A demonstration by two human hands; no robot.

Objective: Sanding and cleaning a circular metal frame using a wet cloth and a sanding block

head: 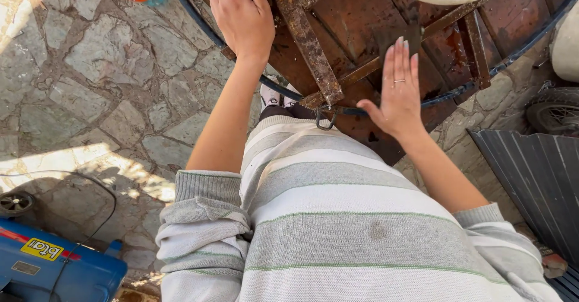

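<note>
We've got both hands flat on a rusty metal frame [313,48] over reddish-brown sheet metal [356,18]: left hand [241,18] open, palm down at its left edge by a black hose [199,21], gripping nothing. Right hand [398,91] open too, fingers straight and together, pressing a dark sanding sheet [395,36] onto the metal. Blue machine [54,266] sits on the stone paving [90,85], well apart.

Rust-brown metal frame [313,48], grey-and-white striped sweater [338,217] with thin green lines, blue machine [60,272], grey stone paving [102,79]
</note>
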